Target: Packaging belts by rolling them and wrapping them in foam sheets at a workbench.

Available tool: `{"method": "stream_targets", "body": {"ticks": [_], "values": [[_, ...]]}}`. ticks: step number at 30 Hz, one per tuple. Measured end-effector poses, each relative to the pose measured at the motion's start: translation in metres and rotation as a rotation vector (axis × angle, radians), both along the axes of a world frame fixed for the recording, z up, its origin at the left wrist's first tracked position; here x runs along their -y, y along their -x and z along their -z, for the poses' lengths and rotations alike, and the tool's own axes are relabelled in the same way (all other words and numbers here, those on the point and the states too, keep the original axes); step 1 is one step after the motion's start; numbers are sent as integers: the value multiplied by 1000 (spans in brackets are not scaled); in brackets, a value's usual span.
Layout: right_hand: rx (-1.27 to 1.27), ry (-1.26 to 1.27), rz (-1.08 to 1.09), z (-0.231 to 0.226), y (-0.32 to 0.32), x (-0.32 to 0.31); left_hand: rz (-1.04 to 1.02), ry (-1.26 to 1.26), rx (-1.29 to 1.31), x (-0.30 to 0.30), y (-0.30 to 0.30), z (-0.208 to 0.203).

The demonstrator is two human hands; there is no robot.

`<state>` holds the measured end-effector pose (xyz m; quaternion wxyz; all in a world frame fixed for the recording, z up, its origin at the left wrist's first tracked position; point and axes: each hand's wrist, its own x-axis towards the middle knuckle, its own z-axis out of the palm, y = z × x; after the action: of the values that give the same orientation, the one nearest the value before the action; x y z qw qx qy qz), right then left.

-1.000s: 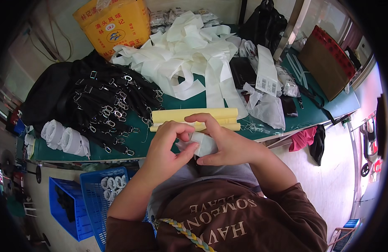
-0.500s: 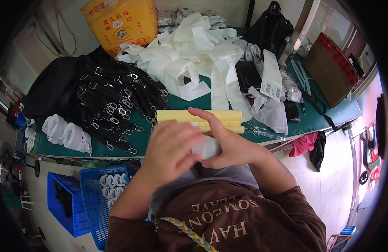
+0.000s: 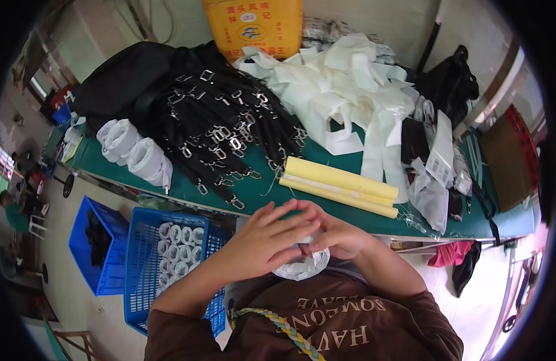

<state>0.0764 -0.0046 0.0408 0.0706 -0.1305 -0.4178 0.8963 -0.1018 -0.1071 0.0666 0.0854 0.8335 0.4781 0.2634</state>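
Close to my body, over my lap, I hold a white roll point(image 3: 303, 269) with a shiny, wrinkled outer layer, its round opening turned partly up. My right hand point(image 3: 341, 236) is curled around its right side, thumb across the top. From the left, my left hand point(image 3: 276, 233) reaches over it, fingers bent across the top and overlapping the right fingers. The hands hide much of the roll. Just beyond them on the green table point(image 3: 254, 195) lie yellow tubes point(image 3: 341, 183), side by side.
Black straps with metal clips point(image 3: 224, 129) heap at the left, beside white rolls point(image 3: 148, 161). White strips point(image 3: 344, 90) pile in front of a yellow box point(image 3: 254, 27). Below stand a blue basket point(image 3: 135, 265) of small white rolls and a blue bin point(image 3: 88, 265). Clear bags lie right.
The view has swung left, shifting the table things rightward. My hands have come down nearer my body with the roll, and my left fingers now lie over my right ones.
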Motion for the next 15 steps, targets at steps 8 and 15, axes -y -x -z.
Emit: {"method": "stream_targets", "body": {"ticks": [8, 15], "values": [[-43, 52, 342, 40, 50, 13, -598, 75, 739, 21, 72, 34], [-660, -514, -63, -48, 6, 21, -1202, -554, 700, 3, 327, 45]]}}
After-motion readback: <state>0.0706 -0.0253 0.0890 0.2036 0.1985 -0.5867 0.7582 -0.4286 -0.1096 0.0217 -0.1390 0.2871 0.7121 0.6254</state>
